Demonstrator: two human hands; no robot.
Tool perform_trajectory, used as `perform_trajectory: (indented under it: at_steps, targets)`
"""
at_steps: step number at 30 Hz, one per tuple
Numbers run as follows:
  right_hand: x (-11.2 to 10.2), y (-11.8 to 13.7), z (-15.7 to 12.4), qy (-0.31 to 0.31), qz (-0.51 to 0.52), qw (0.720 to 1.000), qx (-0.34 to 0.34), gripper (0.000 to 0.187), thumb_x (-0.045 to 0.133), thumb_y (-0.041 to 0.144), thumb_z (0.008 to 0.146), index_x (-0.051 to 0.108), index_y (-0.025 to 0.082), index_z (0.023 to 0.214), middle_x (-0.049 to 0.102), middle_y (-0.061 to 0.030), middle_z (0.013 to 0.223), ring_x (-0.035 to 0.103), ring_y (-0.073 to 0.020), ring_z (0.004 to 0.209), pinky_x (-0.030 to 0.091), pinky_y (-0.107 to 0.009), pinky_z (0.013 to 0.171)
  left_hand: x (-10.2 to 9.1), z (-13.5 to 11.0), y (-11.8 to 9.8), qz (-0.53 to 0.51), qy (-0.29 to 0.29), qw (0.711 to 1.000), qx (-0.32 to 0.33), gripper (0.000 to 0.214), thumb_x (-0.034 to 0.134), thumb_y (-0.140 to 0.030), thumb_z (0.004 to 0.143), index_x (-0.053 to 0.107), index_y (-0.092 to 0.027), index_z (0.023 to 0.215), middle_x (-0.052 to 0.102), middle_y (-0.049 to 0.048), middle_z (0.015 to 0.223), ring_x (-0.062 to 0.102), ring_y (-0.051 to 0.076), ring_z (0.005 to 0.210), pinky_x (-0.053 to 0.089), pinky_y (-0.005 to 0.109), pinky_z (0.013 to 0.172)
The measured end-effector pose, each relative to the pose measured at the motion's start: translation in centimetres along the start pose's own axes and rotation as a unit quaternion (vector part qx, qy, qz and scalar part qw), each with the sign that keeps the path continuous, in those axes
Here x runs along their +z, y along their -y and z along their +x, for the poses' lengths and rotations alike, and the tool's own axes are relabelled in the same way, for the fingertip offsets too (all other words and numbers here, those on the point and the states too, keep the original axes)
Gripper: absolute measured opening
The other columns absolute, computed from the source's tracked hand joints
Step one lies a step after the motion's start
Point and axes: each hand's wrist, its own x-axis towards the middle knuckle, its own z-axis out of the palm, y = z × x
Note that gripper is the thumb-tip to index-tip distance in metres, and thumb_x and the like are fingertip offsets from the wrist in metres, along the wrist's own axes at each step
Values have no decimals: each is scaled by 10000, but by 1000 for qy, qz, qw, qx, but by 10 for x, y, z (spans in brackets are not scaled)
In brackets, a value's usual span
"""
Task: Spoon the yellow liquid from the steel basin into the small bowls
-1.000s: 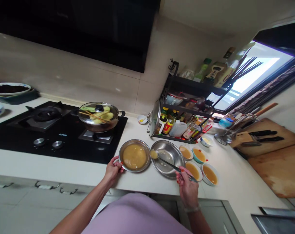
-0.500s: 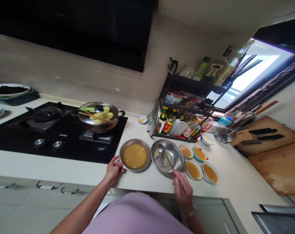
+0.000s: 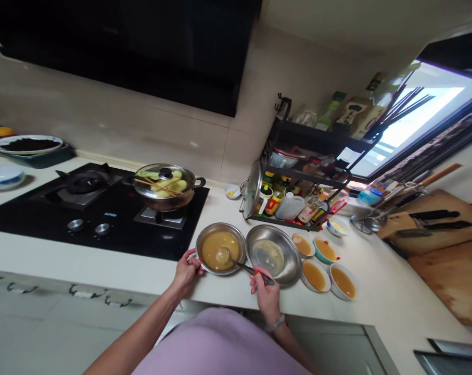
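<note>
My left hand (image 3: 189,268) grips the near-left rim of a steel bowl (image 3: 204,264) that holds a yellow-brown liquid (image 3: 217,245) with small pale bits. My right hand (image 3: 267,292) is closed around the handle of a metal ladle (image 3: 241,265); its head dips into that liquid. Just right of this bowl, and close against it, stands a second steel bowl (image 3: 292,263) with a thin layer of whitish residue at the bottom. Further right sit several small bowls filled with orange-brown liquid, among them a white bowl (image 3: 343,298) and a teal one (image 3: 320,257).
On the black gas stove (image 3: 114,239) stands a lidded pan (image 3: 181,203) with green pieces and chopsticks visible through the glass. Behind the bowls is a black rack (image 3: 317,134) of bottles. A knife block (image 3: 397,223) and cutting boards (image 3: 442,278) lean at the right.
My right hand has swung the ladle left, out of the right steel bowl and into the liquid of the left one. My left hand keeps its hold on the rim.
</note>
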Motion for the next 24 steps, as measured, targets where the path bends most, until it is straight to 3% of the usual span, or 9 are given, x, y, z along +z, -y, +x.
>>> perform_trajectory:
  at_steps: [6,13,19,24]
  targets:
    - [-5,14,3,-35,60,997,24,366,687,448,717,664,137,907,584,39,509,552,-121,466,508,-289,603,-1,1,1,4,-4,1000,-2,484,631,-43,586,469,-174,1024,520,-103,501,508,89,385,430,214,410]
    - [-21,28,5,-99,123,985,73,391,742,432,634,644,130,861,645,-31,585,561,-146,519,393,-224,431,-1,1,1,7,-4,1000,0,473,634,-63,587,471,-180,1015,512,-97,505,512,97,390,421,214,404]
    - [-53,46,12,-164,121,978,32,368,746,423,637,653,137,850,650,-34,602,555,-139,505,422,-241,449,-1,1,1,17,-4,1000,1,469,657,-81,591,485,-183,1016,508,-102,506,507,87,387,426,211,414]
    - [-79,39,13,-201,44,979,-6,396,732,447,667,649,129,888,646,-28,599,533,-133,470,440,-254,446,-1,0,0,19,-4,1000,4,476,656,-83,582,487,-184,1016,489,-115,481,512,91,386,430,207,410]
